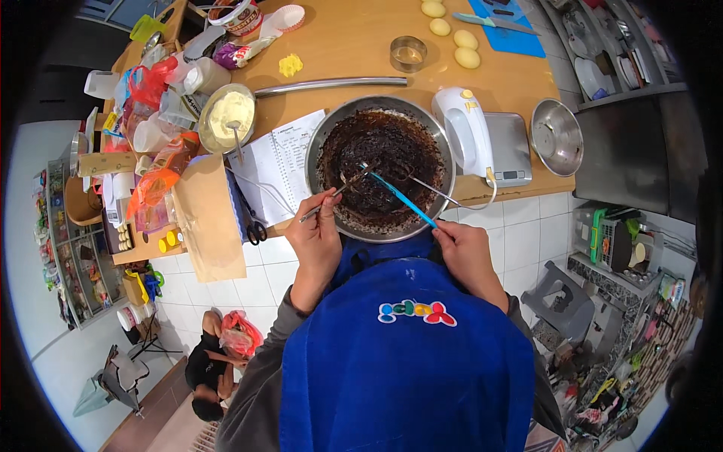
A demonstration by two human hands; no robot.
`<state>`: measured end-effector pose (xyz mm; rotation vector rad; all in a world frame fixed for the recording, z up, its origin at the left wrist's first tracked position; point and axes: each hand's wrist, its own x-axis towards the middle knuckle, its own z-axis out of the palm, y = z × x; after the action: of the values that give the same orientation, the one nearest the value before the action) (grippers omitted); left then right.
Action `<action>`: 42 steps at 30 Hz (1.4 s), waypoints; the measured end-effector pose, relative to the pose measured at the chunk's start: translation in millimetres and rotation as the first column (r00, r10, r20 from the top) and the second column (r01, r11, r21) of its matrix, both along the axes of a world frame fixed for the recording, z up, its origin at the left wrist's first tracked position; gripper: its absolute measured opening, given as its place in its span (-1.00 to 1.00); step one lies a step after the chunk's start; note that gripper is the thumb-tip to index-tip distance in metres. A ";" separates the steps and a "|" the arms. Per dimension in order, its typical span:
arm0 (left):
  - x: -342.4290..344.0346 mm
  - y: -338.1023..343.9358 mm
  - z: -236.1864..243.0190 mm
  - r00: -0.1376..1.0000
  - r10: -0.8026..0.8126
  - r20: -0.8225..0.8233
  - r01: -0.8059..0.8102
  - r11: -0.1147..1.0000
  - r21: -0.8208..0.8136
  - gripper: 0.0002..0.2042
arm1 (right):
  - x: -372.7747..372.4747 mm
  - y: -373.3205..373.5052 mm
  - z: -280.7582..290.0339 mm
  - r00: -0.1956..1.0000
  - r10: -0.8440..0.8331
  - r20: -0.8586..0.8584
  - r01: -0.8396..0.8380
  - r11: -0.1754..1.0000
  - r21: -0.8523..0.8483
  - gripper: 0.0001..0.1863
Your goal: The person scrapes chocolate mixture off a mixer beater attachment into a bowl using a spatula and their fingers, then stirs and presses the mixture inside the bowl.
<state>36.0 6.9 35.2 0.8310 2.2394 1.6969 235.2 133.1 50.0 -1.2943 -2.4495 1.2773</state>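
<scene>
A large steel bowl (315, 154) of dark brown mixture (361, 135) sits at the table's front edge. My left hand (316, 241) grips a thin metal utensil (340, 188) whose tip is over the mixture. My right hand (463, 252) holds a blue spatula (403, 197) angled into the bowl, its tip by the metal utensil's. A second metal utensil (433, 188) leans across the bowl's right side. An open notebook (279, 177) lies left of the bowl; a white hand mixer (459, 128) and a steel scale (508, 151) are on the right.
Bags and containers (158, 98) crowd the left. A bowl of pale cream (226, 109), scissors (254, 230), steel bowl (556, 135), metal ring (407, 53), several pale oval pieces (467, 56) and knife (512, 26) share the table (339, 60). Another person (207, 369) is at lower left, holding a red bag.
</scene>
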 end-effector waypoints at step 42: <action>-30.3 -12.4 6.6 0.873 -0.319 -0.369 0.316 0.946 -0.072 -0.82 | 4.9 29.0 31.7 0.978 0.186 0.090 -0.203 0.786 0.584 -0.81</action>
<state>5.7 -5.5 41.8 1.5422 2.1656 1.4663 240.2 162.1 81.7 -0.9043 -2.7233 0.4237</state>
